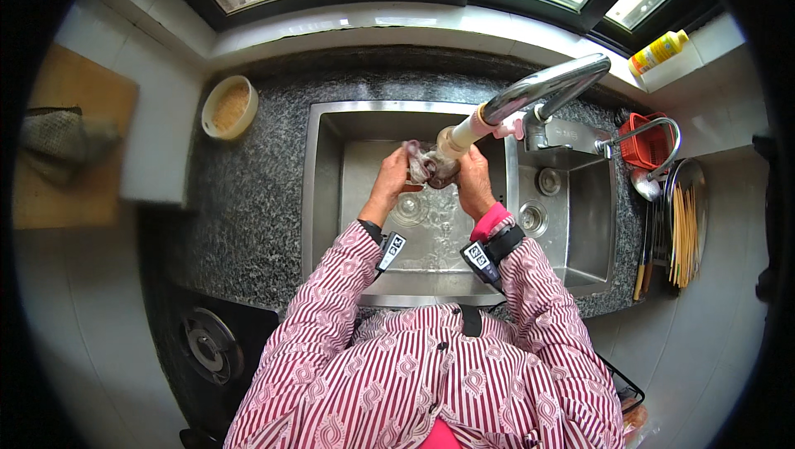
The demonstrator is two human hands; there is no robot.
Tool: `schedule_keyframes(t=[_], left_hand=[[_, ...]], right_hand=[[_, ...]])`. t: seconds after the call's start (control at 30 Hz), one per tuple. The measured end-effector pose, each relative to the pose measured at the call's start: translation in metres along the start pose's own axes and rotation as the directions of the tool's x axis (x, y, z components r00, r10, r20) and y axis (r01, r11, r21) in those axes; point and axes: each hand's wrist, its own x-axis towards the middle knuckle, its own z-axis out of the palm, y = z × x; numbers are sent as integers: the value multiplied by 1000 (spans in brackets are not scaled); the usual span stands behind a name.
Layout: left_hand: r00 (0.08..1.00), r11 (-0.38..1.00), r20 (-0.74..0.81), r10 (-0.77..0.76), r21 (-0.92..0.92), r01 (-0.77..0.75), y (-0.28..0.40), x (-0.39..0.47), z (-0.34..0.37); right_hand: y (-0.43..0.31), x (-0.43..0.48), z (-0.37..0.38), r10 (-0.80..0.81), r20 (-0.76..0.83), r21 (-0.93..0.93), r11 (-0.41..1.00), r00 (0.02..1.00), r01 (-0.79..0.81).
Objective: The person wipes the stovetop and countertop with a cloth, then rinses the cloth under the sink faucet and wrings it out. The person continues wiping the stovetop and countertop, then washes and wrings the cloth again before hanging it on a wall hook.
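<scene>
Over the larger basin of a stainless-steel double sink (366, 250), my left hand (390, 179) and my right hand (475, 182) hold a wet, dark purplish-grey soft item (436, 169) between them. It looks like a wet cloth, but its kind is not certain. The curved chrome faucet (546, 88) ends in a pale nozzle (459, 138) just above it, and water falls into the basin around a drain strainer (410, 208). The nozzle hides part of the item and some right-hand fingertips. Both wrists wear black bands with small devices.
A bowl of pale grains (231, 107) stands on the granite counter (248, 200) at left, with a gas burner (211, 346) nearer me. At right are a red plastic basket (643, 141), chopsticks (684, 238) and knives (643, 275). A yellow bottle (658, 53) rests on the sill.
</scene>
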Motion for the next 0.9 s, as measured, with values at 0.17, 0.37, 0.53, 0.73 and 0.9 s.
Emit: schedule_keyframes(t=[0.17, 0.37, 0.53, 0.73, 0.9], left_hand=[[990, 998, 141, 8, -70, 2, 8, -6, 1], [917, 882, 200, 344, 266, -389, 6, -16, 3], [933, 783, 306, 188, 527, -331, 22, -34, -2], [803, 106, 512, 303, 820, -563, 20, -52, 5], [780, 79, 329, 533, 898, -433, 9, -43, 22]], right_hand=[[-12, 12, -14, -107, 141, -220, 966, 984, 136], [-43, 19, -25, -535, 22, -721, 577, 845, 384], [-46, 20, -40, -625, -35, -860, 416, 780, 295], [-32, 16, -37, 199, 59, 223, 953, 978, -207], [-26, -7, -23, 197, 196, 240, 940, 961, -242]])
